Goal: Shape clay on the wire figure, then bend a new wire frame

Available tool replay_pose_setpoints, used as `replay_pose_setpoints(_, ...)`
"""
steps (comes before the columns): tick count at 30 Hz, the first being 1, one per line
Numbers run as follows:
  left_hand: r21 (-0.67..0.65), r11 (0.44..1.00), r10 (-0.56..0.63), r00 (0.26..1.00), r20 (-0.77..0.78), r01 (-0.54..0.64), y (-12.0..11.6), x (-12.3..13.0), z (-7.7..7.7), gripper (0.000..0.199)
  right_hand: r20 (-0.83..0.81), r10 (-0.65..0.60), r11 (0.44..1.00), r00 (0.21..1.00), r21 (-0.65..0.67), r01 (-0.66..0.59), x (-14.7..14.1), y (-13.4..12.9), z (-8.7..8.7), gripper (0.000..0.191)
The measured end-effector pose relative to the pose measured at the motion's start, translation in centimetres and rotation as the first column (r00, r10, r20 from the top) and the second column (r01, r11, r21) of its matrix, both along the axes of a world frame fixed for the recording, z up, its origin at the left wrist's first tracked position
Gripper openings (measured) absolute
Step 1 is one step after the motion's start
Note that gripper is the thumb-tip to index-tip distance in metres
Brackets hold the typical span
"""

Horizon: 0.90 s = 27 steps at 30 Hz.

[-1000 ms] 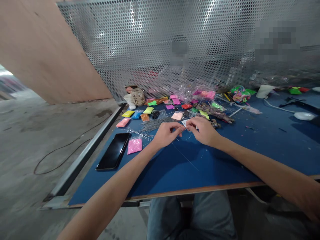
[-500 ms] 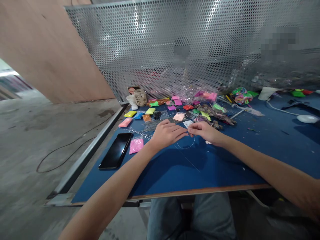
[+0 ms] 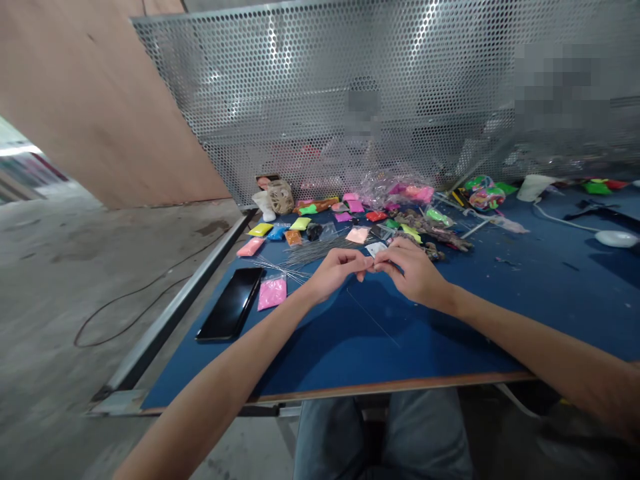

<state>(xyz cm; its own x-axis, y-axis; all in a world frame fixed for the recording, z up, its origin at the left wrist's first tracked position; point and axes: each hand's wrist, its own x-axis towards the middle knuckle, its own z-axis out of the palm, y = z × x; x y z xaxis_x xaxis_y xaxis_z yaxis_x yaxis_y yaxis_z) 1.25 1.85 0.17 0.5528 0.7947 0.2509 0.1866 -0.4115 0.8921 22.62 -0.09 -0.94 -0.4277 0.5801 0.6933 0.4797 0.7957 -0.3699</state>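
Observation:
My left hand (image 3: 343, 272) is closed in a pinch above the blue tabletop (image 3: 330, 353). The fingertips of my right hand (image 3: 413, 275) meet it, pinched as well. Between them is a thin wire, now almost wholly hidden by the fingers; its loop showed half a second ago. Below the hands a single straight wire (image 3: 374, 318) lies on the table. Just behind my fingertips is a small white card or packet (image 3: 376, 249). A bundle of thin metal wires (image 3: 317, 251) spreads out beyond my left hand.
A black phone (image 3: 231, 304) and a pink packet (image 3: 273, 293) lie left of my left arm. Several coloured packets, such as an orange one (image 3: 293, 237), stretch along the back. A perforated metal panel (image 3: 310, 87) rises behind. A white corded object (image 3: 616, 239) lies far right.
The wire loop that hung below my hands is out of sight now. My right hand has turned and its fingers curl more. My left fingers have bent from outstretched into a pinch.

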Motion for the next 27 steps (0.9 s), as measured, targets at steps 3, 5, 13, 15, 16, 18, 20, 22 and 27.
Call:
replay_pose_setpoints(3, 0.049, 0.998, 0.033, 0.999, -0.022, -0.032, -0.1, 0.3, 0.0, 0.042, 0.036, -0.023, 0.997, 0.999, 0.076, 0.020, 0.3, 0.4, -0.1, 0.016)
replay_pose_setpoints(5, 0.247, 0.961, 0.144, 0.987, -0.066, -0.124, -0.1, 0.3, -0.1, 0.037, -0.005, -0.054, 0.998, 0.999, -0.027, 0.054, 0.4, 0.7, 0.0, 0.018)
replay_pose_setpoints(13, 0.808, 0.589, 0.239, 0.961, -0.135, -0.033, 0.7, -0.7, -1.1, 0.023, -0.211, 0.043, 0.813, 0.977, -0.561, -0.157, 0.8, 2.3, -0.3, 0.034)
replay_pose_setpoints(15, 0.840, 0.543, 0.257, 0.952, -0.164, -0.002, 0.8, -0.8, -1.2, 0.023, -0.206, 0.060, 0.803, 0.977, -0.571, -0.170, 0.8, 2.2, -0.4, 0.036)
replay_pose_setpoints(16, 0.848, 0.530, 0.276, 0.944, -0.183, 0.009, 0.7, -0.8, -1.1, 0.023, -0.196, 0.069, 0.803, 0.978, -0.570, -0.171, 0.8, 2.1, -0.3, 0.035)
replay_pose_setpoints(18, 0.852, 0.524, 0.319, 0.921, -0.225, 0.026, 0.5, -0.8, -1.0, 0.023, -0.159, 0.066, 0.826, 0.985, -0.545, -0.143, 0.7, 1.7, 0.0, 0.032)
replay_pose_setpoints(20, 0.841, 0.539, 0.342, 0.902, -0.265, 0.042, 0.2, -0.7, -0.8, 0.025, -0.116, 0.041, 0.868, 0.992, -0.489, -0.093, 0.5, 1.3, 0.3, 0.027)
replay_pose_setpoints(22, 0.820, 0.571, 0.337, 0.901, -0.273, 0.035, 0.0, -0.6, -0.7, 0.026, -0.080, 0.015, 0.911, 0.997, -0.410, -0.047, 0.4, 1.0, 0.5, 0.023)
replay_pose_setpoints(27, 0.580, 0.812, 0.225, 0.953, -0.204, -0.067, -0.4, -0.1, -0.1, 0.026, 0.087, -0.076, 0.993, 0.993, -0.088, 0.084, 0.5, 0.9, 0.4, 0.018)
